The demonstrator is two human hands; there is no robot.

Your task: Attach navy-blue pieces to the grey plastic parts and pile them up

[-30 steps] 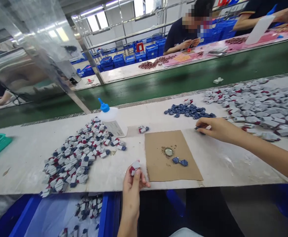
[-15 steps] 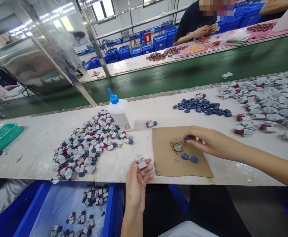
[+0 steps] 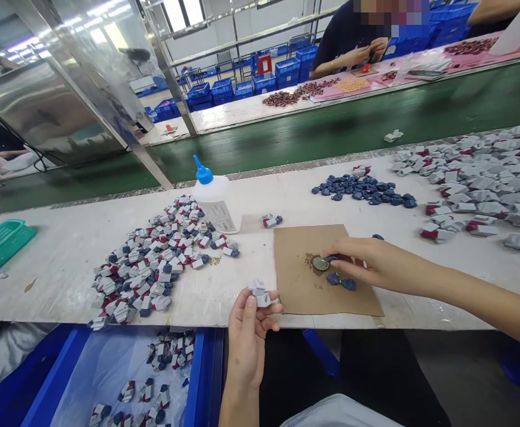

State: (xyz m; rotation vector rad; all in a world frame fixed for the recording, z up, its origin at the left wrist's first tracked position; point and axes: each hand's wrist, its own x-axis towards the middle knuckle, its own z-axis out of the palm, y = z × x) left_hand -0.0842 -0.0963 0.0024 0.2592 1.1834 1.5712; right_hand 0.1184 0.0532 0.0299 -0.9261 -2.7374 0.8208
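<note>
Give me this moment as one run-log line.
left hand: holds grey piece | right hand: holds dark blue piece at metal cap | cap on cardboard sheet

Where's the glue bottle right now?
Head view, left of centre: the glue bottle stands at the far right edge of the pile of small pieces, left of the cardboard sheet.

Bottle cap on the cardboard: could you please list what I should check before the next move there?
1. Right hand pinches a blue piece against the bottle cap: ok.
2. Left hand holds a grey piece: ok.
3. Bottle cap sits on the cardboard: ok.
4. Liquid in the bottle cap: cannot tell.
5. Squeeze bottle stands upright: ok.
</note>
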